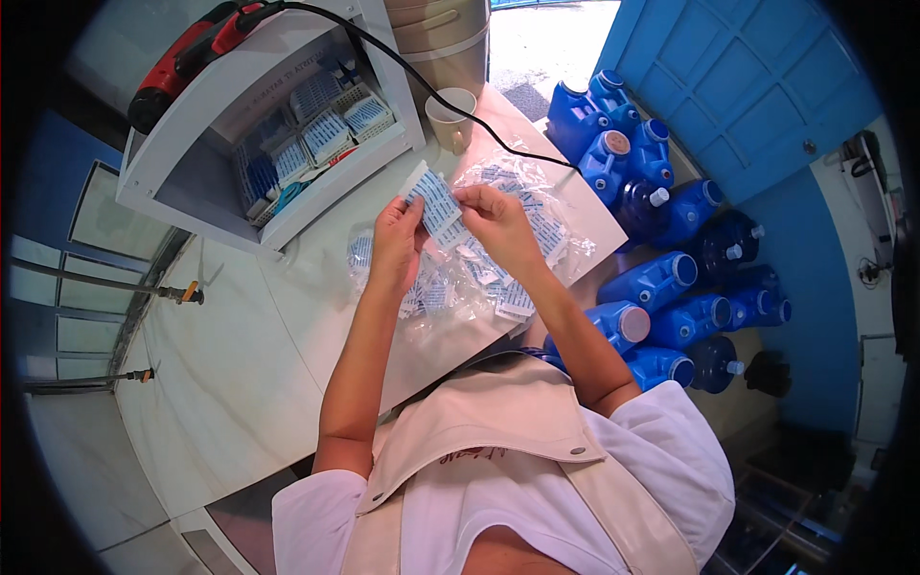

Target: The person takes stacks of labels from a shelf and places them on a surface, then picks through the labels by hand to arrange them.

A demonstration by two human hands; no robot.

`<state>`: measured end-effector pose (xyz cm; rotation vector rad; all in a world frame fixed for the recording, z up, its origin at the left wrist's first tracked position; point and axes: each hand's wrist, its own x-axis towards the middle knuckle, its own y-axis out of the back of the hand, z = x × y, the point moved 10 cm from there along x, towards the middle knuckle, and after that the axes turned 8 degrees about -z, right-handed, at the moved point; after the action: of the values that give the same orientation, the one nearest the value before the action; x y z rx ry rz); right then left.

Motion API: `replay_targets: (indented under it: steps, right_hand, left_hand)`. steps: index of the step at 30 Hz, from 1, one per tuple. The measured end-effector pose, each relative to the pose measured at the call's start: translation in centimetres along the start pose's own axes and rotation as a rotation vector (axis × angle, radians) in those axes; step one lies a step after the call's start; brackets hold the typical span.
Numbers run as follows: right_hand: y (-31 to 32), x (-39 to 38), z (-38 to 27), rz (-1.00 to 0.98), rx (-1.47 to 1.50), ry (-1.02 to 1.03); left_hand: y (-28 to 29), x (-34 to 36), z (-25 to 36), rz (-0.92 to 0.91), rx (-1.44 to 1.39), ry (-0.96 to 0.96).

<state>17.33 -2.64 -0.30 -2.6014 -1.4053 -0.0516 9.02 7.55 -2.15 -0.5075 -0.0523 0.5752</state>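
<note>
Between my two hands is a small stack of white packets with blue print (437, 213), held above the counter. My left hand (395, 240) grips their left edge, thumb on top. At the upper right edge, my right hand (498, 222) pinches with thumb and fingers. Beneath both hands lies a clear plastic bag (565, 218), open and crumpled, with many more of the same printed packets (498, 278) in and around it. Which packets are inside the plastic and which lie loose is hard to make out.
A white cabinet (331, 206) at the back left holds baskets of packets (326, 134); a red and black tool (192, 57) with a black cord lies on top. A beige mug (448, 120) stands behind the bag. Several blue water jugs (661, 278) crowd the floor at right.
</note>
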Motion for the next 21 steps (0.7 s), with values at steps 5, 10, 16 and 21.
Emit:
replay_targets:
  steps: [5,10,16,21]
  right_hand:
    - [1.5,-1.6,-2.3,0.233,-0.355,0.104]
    - [0.9,-2.1,-2.3,0.283,-0.347,0.125]
    - [-1.4,-3.0,-4.2,0.206,-0.394,0.153]
    - [-1.8,-2.6,1.6,0.181,0.171,0.084]
  left_hand:
    - [0.7,-0.4,-0.1,0.004,0.104,-0.058]
    - [0.4,-1.1,0.0,0.1,0.099,-0.058]
    - [0.7,-2.1,0.8,0.123,0.078,-0.141]
    - [0.6,-2.6,-2.6,0.063,-0.497,0.148]
